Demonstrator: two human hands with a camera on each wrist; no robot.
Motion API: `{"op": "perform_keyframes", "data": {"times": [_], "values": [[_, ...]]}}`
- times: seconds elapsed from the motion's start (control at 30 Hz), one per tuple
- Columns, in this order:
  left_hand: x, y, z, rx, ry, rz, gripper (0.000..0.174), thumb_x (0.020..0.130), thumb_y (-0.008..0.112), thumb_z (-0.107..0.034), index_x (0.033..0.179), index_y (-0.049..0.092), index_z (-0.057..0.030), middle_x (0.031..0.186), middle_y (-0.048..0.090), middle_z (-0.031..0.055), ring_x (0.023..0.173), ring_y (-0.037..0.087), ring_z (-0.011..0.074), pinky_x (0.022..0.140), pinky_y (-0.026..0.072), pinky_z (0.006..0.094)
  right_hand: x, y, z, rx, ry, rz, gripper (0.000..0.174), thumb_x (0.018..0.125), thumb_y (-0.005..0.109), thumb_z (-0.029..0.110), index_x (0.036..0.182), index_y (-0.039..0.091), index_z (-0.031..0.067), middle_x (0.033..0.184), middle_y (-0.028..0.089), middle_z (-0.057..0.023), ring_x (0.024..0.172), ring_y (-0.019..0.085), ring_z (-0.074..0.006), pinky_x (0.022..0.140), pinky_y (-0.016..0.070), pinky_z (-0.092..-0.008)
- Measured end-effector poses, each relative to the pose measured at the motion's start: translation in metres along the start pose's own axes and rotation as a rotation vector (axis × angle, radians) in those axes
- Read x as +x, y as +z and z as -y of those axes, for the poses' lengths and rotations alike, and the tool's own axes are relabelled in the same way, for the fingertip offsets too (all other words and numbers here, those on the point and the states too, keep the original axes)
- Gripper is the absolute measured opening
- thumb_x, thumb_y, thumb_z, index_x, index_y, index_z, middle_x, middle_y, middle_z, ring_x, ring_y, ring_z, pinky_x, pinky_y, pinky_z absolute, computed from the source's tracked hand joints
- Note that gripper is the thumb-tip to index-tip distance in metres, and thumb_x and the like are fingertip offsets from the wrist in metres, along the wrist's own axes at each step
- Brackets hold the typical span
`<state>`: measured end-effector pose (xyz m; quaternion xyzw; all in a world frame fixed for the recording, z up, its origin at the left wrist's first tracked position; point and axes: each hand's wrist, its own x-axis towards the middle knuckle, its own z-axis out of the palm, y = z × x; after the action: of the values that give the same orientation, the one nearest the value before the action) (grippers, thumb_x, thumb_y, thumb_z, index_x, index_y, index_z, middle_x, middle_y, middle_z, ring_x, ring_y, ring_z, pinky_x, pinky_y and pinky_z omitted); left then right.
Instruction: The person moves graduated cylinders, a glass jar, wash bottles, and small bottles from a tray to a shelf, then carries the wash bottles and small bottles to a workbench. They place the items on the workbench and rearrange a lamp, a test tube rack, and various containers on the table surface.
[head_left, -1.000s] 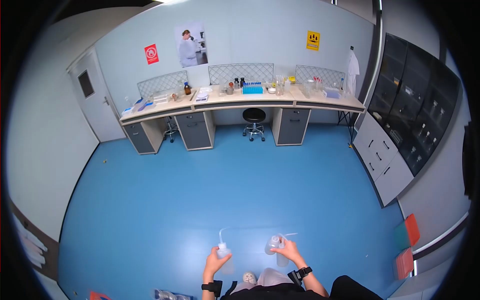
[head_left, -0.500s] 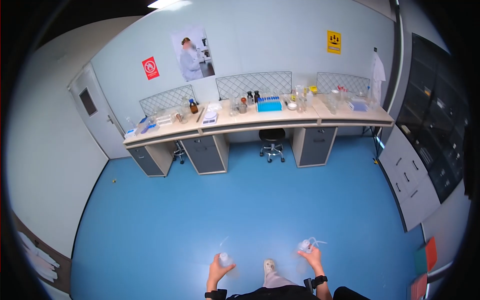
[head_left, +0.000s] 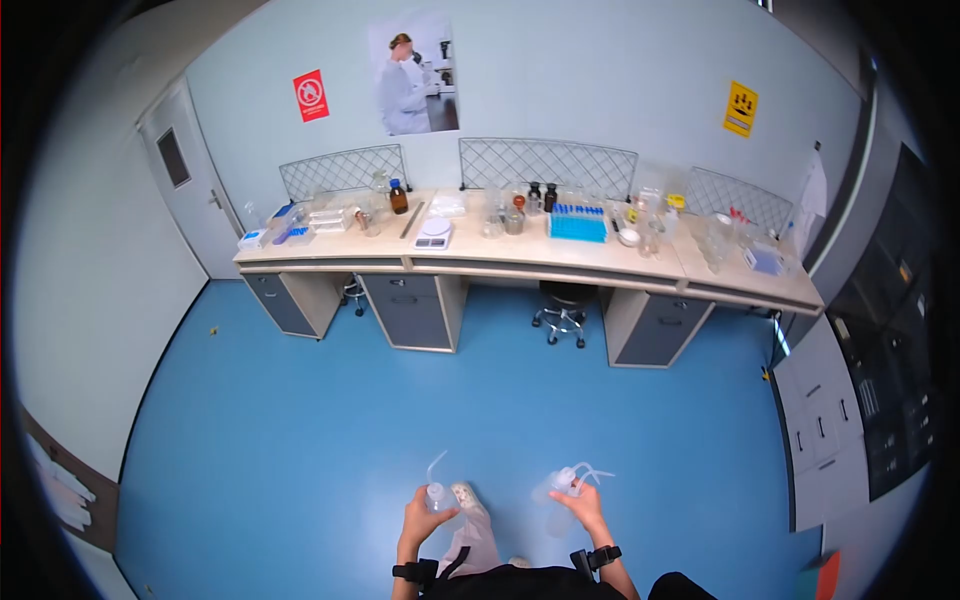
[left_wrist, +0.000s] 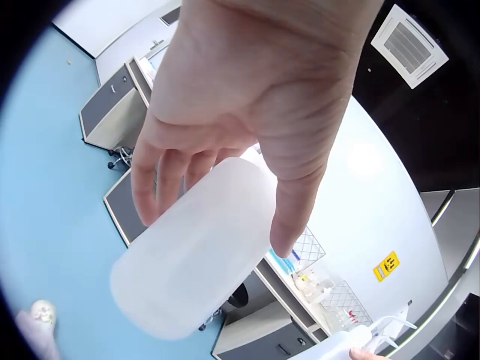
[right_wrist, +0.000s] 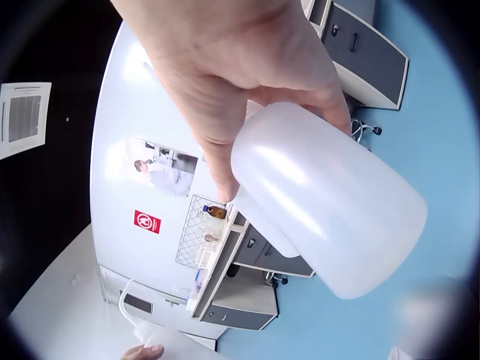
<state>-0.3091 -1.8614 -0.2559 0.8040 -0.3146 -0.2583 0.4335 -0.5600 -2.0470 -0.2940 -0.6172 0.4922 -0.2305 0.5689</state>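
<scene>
In the head view my left hand (head_left: 424,518) grips a translucent white wash bottle (head_left: 436,494) near its top, its bent spout pointing up. The left wrist view shows the wash bottle's smooth body (left_wrist: 195,255) between thumb and curled fingers. On the right, my right hand (head_left: 586,505) holds two similar wash bottles (head_left: 562,482) side by side, and two curved spouts stick out above the fingers. In the right wrist view the larger-looking bottle body (right_wrist: 330,202) overlaps the second bottle (right_wrist: 264,225). Both hands are held apart at waist height over the floor.
Ahead stands a long lab bench (head_left: 470,250) bearing a white scale (head_left: 434,234), a blue tube rack (head_left: 577,228), a brown bottle (head_left: 399,197) and glassware. A black stool (head_left: 566,298) is tucked beneath. A dark-glass cabinet (head_left: 885,330) lines the right wall.
The bench has come closer and looks larger, and my feet have shifted in a step. Both hands keep hold of their wash bottles throughout.
</scene>
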Motion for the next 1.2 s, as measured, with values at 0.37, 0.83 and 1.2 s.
{"op": "perform_keyframes", "data": {"times": [0.37,0.83,1.2], "values": [[0.235,-0.096,-0.007,-0.038,0.089,-0.253,0.064,0.054,0.077,-0.024,0.106,0.046,-0.0023,0.089,0.06,0.0157,0.083,0.059,0.0295,0.071,0.0462,0.0354,0.238,0.12,0.126,-0.173,-0.119,0.038,0.045,0.061,0.075,0.024,0.099,0.061,0.0048,0.087,0.064,-0.0051,0.077,0.059,-0.0116,0.069,0.0466,-0.0265],[0.439,-0.146,-0.018,-0.145,-0.012,-0.234,0.06,0.055,0.077,-0.02,0.107,0.05,-0.0071,0.091,0.059,0.0078,0.083,0.057,0.0185,0.071,0.0449,0.0294,0.459,0.259,0.206,-0.174,-0.116,0.293,0.043,0.063,0.073,0.021,0.1,0.06,0.0041,0.085,0.063,-0.0045,0.074,0.058,-0.0115,0.066,0.0462,-0.026],[0.619,-0.217,-0.037,-0.086,0.036,-0.371,0.06,0.054,0.076,-0.015,0.109,0.051,-0.0086,0.103,0.055,0.0095,0.095,0.053,0.0242,0.078,0.0438,0.0322,0.632,0.336,0.308,-0.179,-0.284,0.325,0.042,0.064,0.072,0.024,0.097,0.059,0.0024,0.084,0.063,-0.0067,0.075,0.059,-0.0146,0.068,0.0455,-0.0277]]}}
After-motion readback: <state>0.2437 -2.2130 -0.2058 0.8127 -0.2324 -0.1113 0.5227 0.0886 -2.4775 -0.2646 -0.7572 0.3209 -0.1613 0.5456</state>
